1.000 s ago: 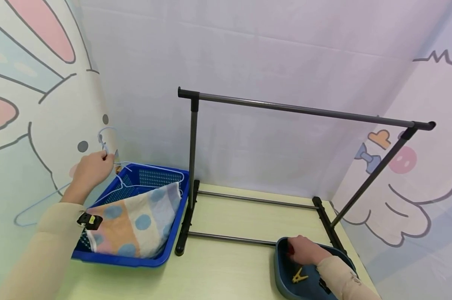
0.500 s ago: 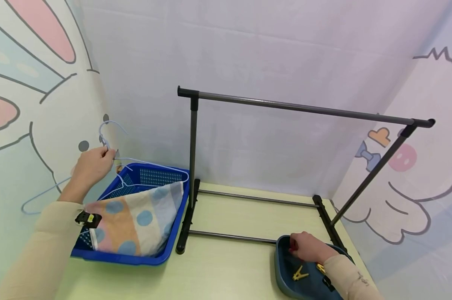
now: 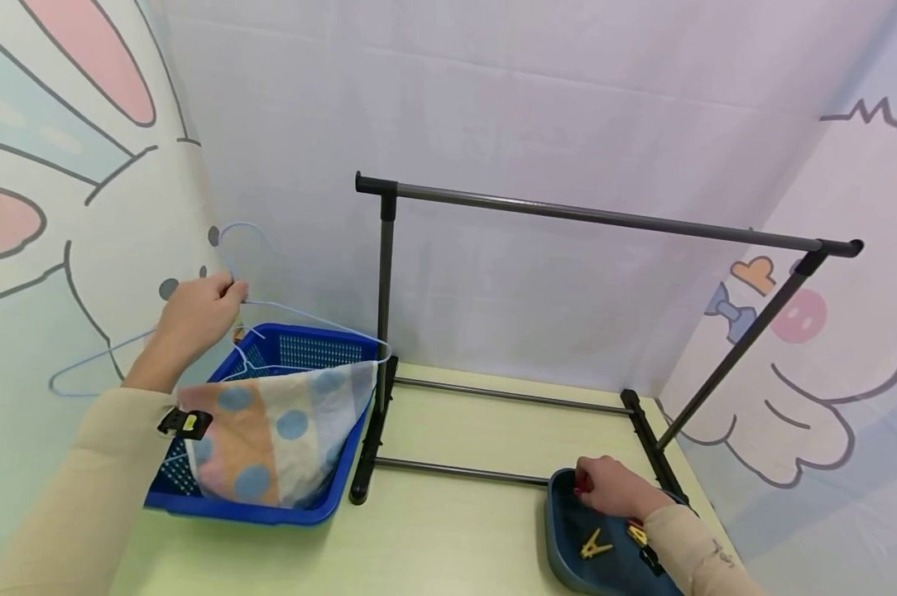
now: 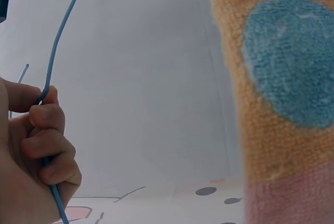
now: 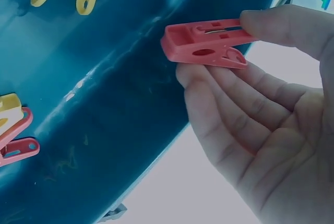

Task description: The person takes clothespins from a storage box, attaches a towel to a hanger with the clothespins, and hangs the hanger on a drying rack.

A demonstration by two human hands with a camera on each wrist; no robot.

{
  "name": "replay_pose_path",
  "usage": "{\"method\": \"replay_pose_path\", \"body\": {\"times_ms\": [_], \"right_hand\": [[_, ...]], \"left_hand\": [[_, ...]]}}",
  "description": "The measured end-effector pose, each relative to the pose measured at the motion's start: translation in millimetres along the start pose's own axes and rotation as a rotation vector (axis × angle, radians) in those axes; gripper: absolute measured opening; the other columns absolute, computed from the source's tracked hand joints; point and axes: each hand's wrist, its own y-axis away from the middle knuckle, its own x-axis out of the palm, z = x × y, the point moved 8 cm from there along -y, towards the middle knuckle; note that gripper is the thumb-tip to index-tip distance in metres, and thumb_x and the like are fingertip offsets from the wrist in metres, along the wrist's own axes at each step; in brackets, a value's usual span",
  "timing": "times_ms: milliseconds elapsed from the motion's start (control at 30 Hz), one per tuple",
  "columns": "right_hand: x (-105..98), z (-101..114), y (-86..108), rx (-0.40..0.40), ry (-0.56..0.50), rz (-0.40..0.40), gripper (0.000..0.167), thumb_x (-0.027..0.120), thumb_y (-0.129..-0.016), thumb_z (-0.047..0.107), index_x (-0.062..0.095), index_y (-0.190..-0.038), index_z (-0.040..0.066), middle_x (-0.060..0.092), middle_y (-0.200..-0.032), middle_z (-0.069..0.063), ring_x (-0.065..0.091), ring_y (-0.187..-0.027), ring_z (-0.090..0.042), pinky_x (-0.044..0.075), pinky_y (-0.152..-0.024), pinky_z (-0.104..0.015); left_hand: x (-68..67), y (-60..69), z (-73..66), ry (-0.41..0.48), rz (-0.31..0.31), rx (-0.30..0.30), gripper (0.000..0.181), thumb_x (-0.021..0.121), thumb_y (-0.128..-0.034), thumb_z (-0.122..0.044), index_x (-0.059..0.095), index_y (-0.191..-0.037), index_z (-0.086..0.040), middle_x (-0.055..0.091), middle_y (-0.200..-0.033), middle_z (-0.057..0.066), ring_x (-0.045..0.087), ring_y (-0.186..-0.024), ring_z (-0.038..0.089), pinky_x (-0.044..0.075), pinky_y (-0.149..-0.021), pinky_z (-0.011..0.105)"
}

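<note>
My left hand [image 3: 199,319] grips a light blue wire hanger [image 3: 314,315] just below its hook, fingers curled round the wire in the left wrist view. A towel [image 3: 292,443] with pastel stripes and blue dots hangs below the hanger, its lower part in the blue basket [image 3: 270,516]. My right hand [image 3: 616,488] is over the dark blue-green tub [image 3: 556,542]. In the right wrist view its thumb and fingers pinch a red clothespin [image 5: 203,44]. A yellow clothespin [image 3: 593,545] lies in the tub, with yellow and red ones [image 5: 18,148] nearby.
A grey clothes rack [image 3: 605,217] with black joints stands behind, between basket and tub. Another wire hanger [image 3: 285,367] lies in the basket. A pale yellow-green tabletop [image 3: 448,530] lies below, with printed cloth walls [image 3: 538,314] around.
My left hand has lifted the hanger and moved it right, and the towel's upper edge rises with it. My right hand has shifted slightly up and right, still at the tub.
</note>
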Motion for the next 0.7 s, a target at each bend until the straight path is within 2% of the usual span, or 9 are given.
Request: {"method": "replay_pose_path", "body": {"times_ms": [100,400,700], "right_hand": [[-1,0,-1.0,-0.018,-0.011,-0.007,0.016,0.071,-0.082,0.013,0.060,-0.093,0.009,0.055,-0.075,0.004,0.050,-0.064,-0.013,0.045,-0.059,-0.030],[-13,13,-1.7,-0.086,-0.006,-0.071,0.021,0.068,-0.086,0.013,0.062,-0.105,0.007,0.058,-0.079,0.007,0.051,-0.065,-0.007,0.048,-0.061,-0.028],[-25,31,-4.5,-0.176,0.026,-0.145,0.018,0.068,-0.086,0.013,0.062,-0.103,0.009,0.059,-0.083,0.009,0.054,-0.070,-0.004,0.049,-0.064,-0.028]], "left_hand": [[-0.2,-2.2,-4.7,-0.004,0.003,0.007,0.044,0.032,-0.1023,-0.036,0.054,-0.084,-0.001,0.040,-0.062,0.007,0.039,-0.057,0.025,0.031,-0.047,0.034],[-10.1,-8.8,-16.6,-0.010,-0.022,0.034,0.046,0.032,-0.1020,-0.037,0.046,-0.073,-0.004,0.039,-0.059,0.008,0.037,-0.053,0.025,0.028,-0.049,0.036],[-21.6,-16.3,-33.8,-0.042,-0.051,0.061,0.045,0.033,-0.1017,-0.037,0.053,-0.080,-0.003,0.043,-0.062,0.009,0.039,-0.055,0.026,0.028,-0.049,0.036]]}}
